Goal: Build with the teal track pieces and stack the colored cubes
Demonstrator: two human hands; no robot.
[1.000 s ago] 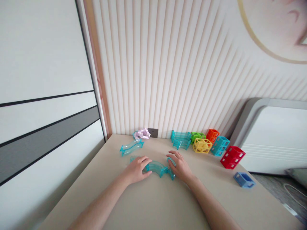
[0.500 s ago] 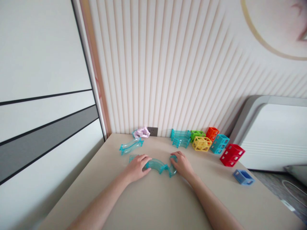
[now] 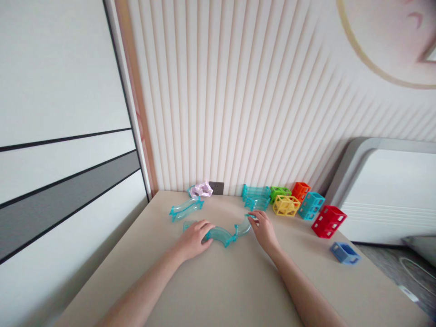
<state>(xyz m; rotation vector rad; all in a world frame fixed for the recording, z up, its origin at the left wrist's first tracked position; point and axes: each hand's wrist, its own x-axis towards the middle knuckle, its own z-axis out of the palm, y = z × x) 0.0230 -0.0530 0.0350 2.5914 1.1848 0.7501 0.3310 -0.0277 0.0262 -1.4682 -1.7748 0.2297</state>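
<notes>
My left hand (image 3: pixel 195 238) curls over the left end of a curved translucent teal track piece (image 3: pixel 220 235), thumb on the near side, fingers on the far side. Part of another teal piece (image 3: pixel 186 225) shows behind that hand; the rest is hidden. Between thumb and fingers, my right hand (image 3: pixel 263 228) pinches the far end of a second curved teal track piece (image 3: pixel 243 227). The near end of this piece is up against the right end of the first, or very close; whether they are joined I cannot tell.
Teal track pieces (image 3: pixel 187 209) lie at the back left beside crumpled pink wrapping (image 3: pixel 201 189). More teal pieces (image 3: pixel 257 202) stand at the back, near green (image 3: pixel 279 193), yellow (image 3: pixel 286 205), orange (image 3: pixel 301 191), teal (image 3: pixel 311 205), red (image 3: pixel 329 221) and blue blocks (image 3: pixel 345 252). A ribbed wall bounds the table.
My right hand has turned the second curved track piece, bringing its near end back and left against the first piece. My left hand has stayed nearly in place.
</notes>
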